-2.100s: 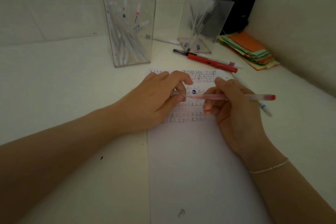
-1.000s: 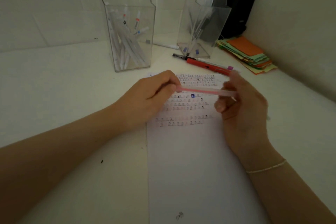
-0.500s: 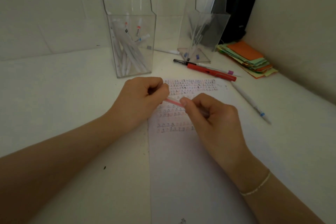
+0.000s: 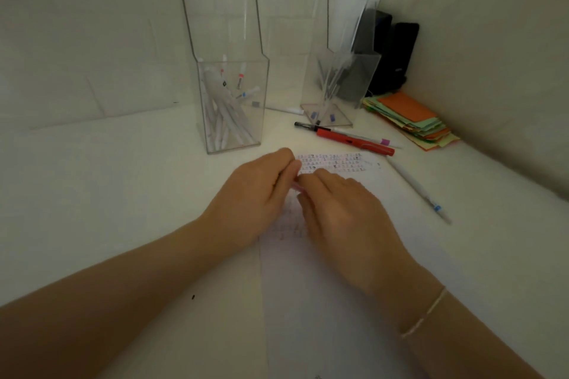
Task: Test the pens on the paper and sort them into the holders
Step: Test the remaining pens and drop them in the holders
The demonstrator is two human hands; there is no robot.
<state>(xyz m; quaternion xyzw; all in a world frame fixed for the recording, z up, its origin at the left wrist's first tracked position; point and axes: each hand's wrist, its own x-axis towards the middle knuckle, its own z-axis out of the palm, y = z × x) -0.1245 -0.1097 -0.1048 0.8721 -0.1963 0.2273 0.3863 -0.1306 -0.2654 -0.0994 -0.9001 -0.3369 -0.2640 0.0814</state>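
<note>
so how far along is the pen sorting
Done: pens already stand in the left holder and right holder. In hand: left hand and right hand pinch a pink pen over the paper. Left: red pen, white pen.

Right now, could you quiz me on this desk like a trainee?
1. True or false: the red pen stands inside a holder.
2. Which holder has more pens: A, the left holder, or B, the right holder?
3. What lies under both hands?

Key:
1. False; it lies on the desk.
2. A.
3. The paper with test marks; the left hand and right hand meet over it, around a pink pen.
</note>
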